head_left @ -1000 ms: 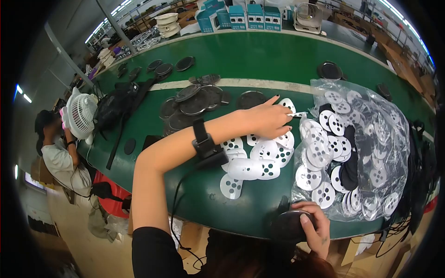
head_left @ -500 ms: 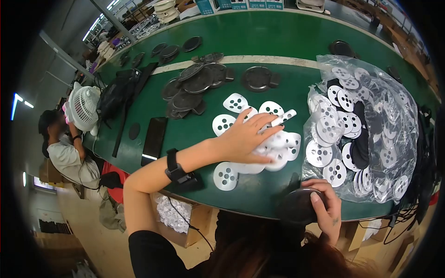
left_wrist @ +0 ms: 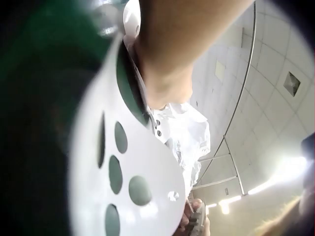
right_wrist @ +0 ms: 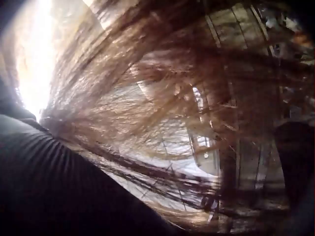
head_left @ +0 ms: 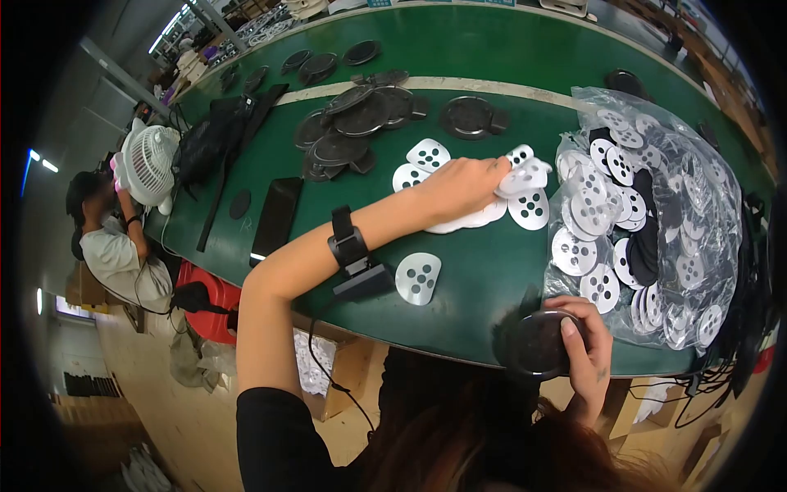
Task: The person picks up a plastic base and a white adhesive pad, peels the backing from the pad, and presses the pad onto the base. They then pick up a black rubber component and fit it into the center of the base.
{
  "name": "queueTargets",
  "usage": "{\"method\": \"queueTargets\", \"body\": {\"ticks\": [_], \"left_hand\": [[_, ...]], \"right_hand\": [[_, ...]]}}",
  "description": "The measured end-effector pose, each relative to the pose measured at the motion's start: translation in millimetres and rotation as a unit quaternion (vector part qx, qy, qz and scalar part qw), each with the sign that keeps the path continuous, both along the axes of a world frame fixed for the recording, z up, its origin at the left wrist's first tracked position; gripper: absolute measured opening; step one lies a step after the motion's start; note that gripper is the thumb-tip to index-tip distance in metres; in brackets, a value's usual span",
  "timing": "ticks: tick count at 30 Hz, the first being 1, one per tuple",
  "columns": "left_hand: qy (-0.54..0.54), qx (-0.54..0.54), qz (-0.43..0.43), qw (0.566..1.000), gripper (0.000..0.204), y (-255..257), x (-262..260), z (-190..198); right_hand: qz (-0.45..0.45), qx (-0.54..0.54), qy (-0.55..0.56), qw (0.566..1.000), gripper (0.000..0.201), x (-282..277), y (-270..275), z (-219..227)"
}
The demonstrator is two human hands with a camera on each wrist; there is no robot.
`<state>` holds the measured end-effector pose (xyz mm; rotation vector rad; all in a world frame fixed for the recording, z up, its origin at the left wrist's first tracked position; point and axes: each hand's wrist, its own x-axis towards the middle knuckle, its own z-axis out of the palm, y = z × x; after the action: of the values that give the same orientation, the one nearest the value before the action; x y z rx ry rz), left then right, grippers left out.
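Note:
In the head view my left hand (head_left: 467,190) reaches over a spread of thin white discs (head_left: 428,154) with round holes. It pinches a bent white perforated piece (head_left: 518,179) at its fingertips, which are mostly hidden. Close up in the left wrist view, a white disc (left_wrist: 147,169) fills the lower middle, with the left hand (left_wrist: 170,86) beyond it. My right hand (head_left: 589,338) grips a round black disc-shaped part (head_left: 537,344) at the table's front edge, thumb on top. Loose hair (right_wrist: 147,98) hides that hand in the right wrist view.
A clear plastic bag (head_left: 697,271) full of white discs lies right. Black round parts (head_left: 352,115) are piled further back. A phone (head_left: 277,217) and a single white disc (head_left: 418,277) lie nearer. At far left a person (head_left: 115,246) sits by a white fan (head_left: 152,176).
My left hand went from the right back over the white discs, then forward and right again with a white piece at its fingers. My right hand still holds the black part. The head view has shifted.

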<state>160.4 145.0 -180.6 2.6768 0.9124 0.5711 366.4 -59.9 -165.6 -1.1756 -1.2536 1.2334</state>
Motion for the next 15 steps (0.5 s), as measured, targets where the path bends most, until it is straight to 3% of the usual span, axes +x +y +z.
{"method": "queueTargets", "body": {"ticks": [4,7,9,10,13,15], "left_hand": [[-0.13,0.016,0.032,0.991,0.029,9,-1,6],[-0.199,0.036,0.094,0.975,0.024,2,-7,43],[-0.292,0.097,0.077,0.949,0.022,7,-15,60],[-0.295,0.198,0.031,0.934,0.02,10,-24,73],[-0.407,-0.007,0.144,0.902,0.031,-21,-56,118],[-0.459,0.05,0.186,0.867,0.044,-54,-78,145]], "right_hand": [[0.002,0.014,-0.014,1.0,0.015,0,-1,0],[0.001,0.02,-0.031,0.999,0.015,0,-1,-3],[0.004,0.014,-0.028,0.999,0.015,-2,-1,0],[0.003,0.009,-0.024,1.0,0.015,-3,-1,1],[0.011,0.024,-0.039,0.999,0.015,-1,-1,-2],[0.0,0.016,-0.048,0.999,0.016,0,-2,-4]]}}
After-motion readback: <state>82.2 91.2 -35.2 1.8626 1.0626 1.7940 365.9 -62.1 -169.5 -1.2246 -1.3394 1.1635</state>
